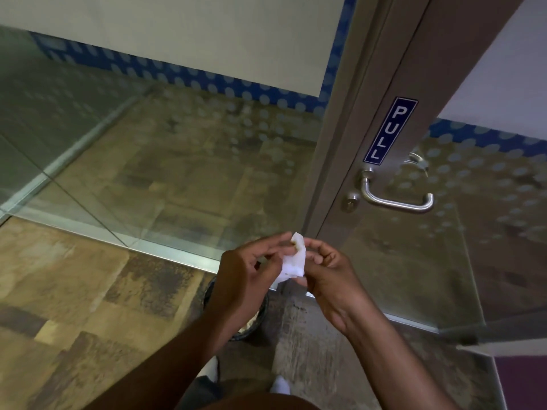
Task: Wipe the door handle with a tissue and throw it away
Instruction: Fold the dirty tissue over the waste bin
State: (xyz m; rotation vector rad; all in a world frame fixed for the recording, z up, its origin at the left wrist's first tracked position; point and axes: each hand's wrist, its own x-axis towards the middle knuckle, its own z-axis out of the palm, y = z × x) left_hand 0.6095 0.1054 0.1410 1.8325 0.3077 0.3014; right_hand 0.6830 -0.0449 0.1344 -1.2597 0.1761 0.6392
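A white tissue (293, 260), crumpled and folded, is held between my left hand (245, 273) and my right hand (328, 270), fingertips of both pinching it in front of me. The metal lever door handle (396, 199) sits up and to the right on the grey door frame, well above my hands and untouched. A round key cylinder (352, 199) is just left of it. Below my left wrist, a dark round bin (260, 318) stands on the floor, mostly hidden by my forearm.
A blue PULL sticker (390, 130) is above the handle. Glass panels (148, 143) with a blue dotted band run left of the door, with a metal floor rail (177, 255). The glass door leaf (473, 232) stands at the right. My white shoes (281, 384) show below.
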